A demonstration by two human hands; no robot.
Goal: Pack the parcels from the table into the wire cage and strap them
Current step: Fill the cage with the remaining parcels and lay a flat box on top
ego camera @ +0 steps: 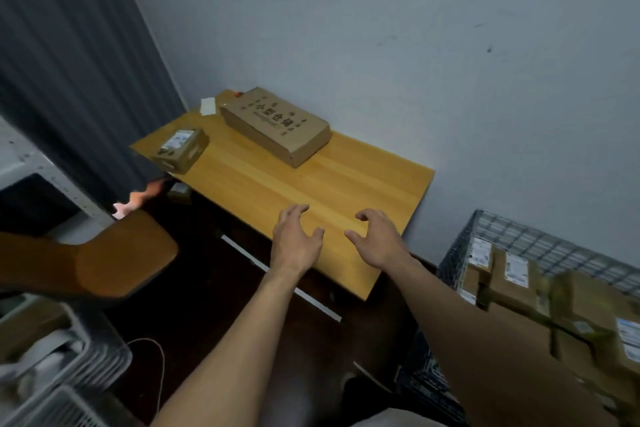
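Observation:
A long flat cardboard parcel [275, 125] with printed characters lies at the back of the wooden table [311, 191], by the wall. A small labelled parcel [180, 149] sits at the table's left edge. My left hand [296, 239] and my right hand [375, 239] hover side by side over the table's near edge, fingers spread and loosely bent, holding nothing. The wire cage [519, 239] stands at the lower right with several labelled parcels [516, 284] stacked inside, a dark green strap [561, 322] across them.
A dark curtain [79, 80] hangs at the left. A brown chair seat [114, 256] sits left of the table. White plastic baskets [52, 374] fill the lower left corner. A white paper slip [207, 106] lies at the table's far corner.

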